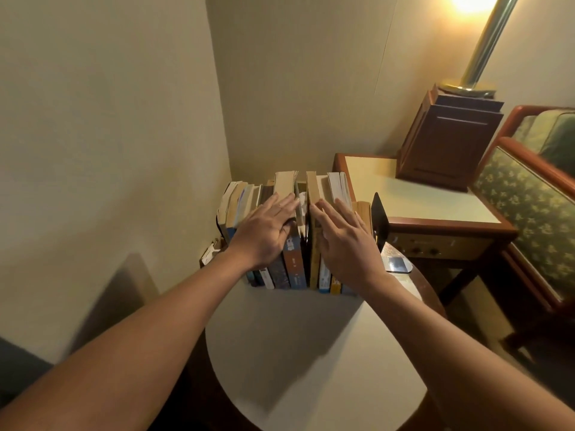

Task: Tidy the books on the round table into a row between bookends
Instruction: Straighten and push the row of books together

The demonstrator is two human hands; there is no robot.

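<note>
Several books (291,259) stand upright in a row at the far side of the round white table (311,353), spines toward me. My left hand (264,233) lies flat with straight fingers on top of the left group of books. Over the right group, my right hand (345,241) rests flat, fingers spread. A narrow dark gap (308,244) runs between the two groups. A black bookend (380,217) stands against the rightmost book. The left end of the row is dark, and whether a bookend stands there is unclear.
A beige wall runs close along the left and behind the books. A wooden side table (435,209) with a brown box (448,141) and a lamp pole (485,45) stands at the right. A green patterned armchair (535,206) lies further right.
</note>
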